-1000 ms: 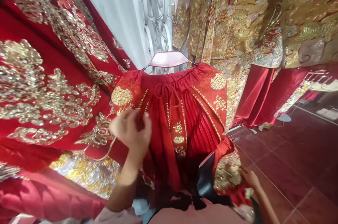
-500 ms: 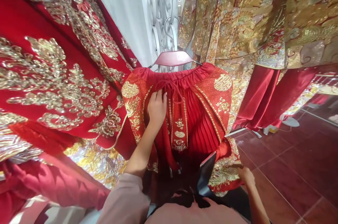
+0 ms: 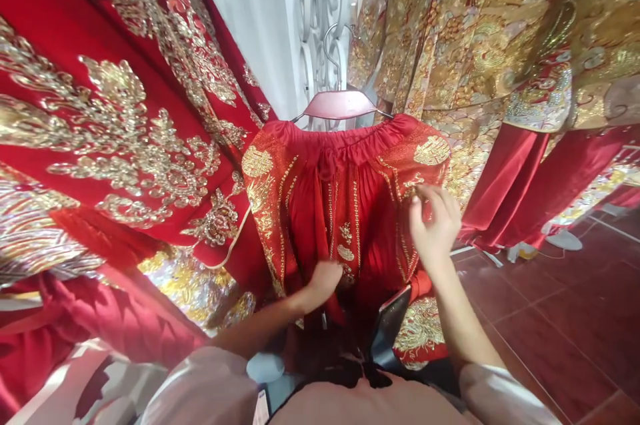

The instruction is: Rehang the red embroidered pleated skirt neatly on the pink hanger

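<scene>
A red skirt (image 3: 373, 211) with gold embroidery and a gathered waistband hangs in front of me from a hanger (image 3: 341, 105) with a pink crosspiece. My left hand (image 3: 324, 283) is closed at the lower part of its middle panel, apparently on the red cloth; its fingertips are partly hidden. Over the skirt's right side panel is my right hand (image 3: 437, 225), thumb and forefinger apart near the gold motif. Below it lies a folded red and gold embroidered piece (image 3: 423, 331), beside a dark flat object (image 3: 390, 325) whose kind I cannot tell.
A red garment with beaded gold work (image 3: 165, 171) hangs close on the left. Gold patterned cloth (image 3: 480, 31) hangs at the back right, above red drapes (image 3: 505, 178). White scrolled metalwork (image 3: 305, 11) stands behind the hanger. Dark red floor tiles (image 3: 565, 318) show at right.
My left hand has dropped from the waistband to the lower middle panel and closed. My right hand has let go of the folded embroidered piece and risen to the right side panel.
</scene>
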### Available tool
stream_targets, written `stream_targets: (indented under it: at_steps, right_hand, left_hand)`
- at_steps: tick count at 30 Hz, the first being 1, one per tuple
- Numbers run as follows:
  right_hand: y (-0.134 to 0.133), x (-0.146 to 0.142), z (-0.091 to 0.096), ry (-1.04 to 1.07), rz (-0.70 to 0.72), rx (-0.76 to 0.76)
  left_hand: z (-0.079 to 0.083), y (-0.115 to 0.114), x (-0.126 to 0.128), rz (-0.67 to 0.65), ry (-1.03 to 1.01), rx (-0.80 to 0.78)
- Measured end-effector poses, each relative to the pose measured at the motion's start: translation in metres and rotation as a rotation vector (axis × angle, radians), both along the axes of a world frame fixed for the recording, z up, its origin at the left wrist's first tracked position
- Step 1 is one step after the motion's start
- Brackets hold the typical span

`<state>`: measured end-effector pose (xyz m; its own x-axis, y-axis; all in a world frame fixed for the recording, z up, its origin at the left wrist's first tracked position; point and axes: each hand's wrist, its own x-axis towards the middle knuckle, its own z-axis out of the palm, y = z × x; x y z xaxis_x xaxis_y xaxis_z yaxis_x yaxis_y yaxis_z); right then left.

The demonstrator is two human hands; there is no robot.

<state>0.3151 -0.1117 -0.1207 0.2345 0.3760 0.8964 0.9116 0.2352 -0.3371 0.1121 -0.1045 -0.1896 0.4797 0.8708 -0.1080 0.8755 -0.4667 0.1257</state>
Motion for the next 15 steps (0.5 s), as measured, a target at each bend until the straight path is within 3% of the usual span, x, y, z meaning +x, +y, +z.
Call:
stream_targets:
  at_steps: [3,5,8,12,15]
  right_hand:
    - [0.014,-0.031,0.036,-0.078,0.121,0.079]
    - [0.028,-0.042,0.050,-0.181,0.259,0.015]
    - [0.053,-0.050,0.056,-0.343,0.383,-0.161]
    - [0.072,-0.044,0.046,-0.465,0.395,-0.257]
    - [0.077,-0.025,0.043,-0.477,0.471,-0.260]
  left_hand:
    - [-0.029,-0.019,-0.007,-0.028,0.078,-0.096]
    - [-0.023,-0.017,-0.010,-0.059,0.101,-0.127]
    - [0.022,0.004,-0.009,-0.103,0.021,0.011]
    - [0.101,0.048,-0.007,-0.103,-0.217,0.709]
    - [0.130,0.072,-0.013,-0.202,-0.222,0.778]
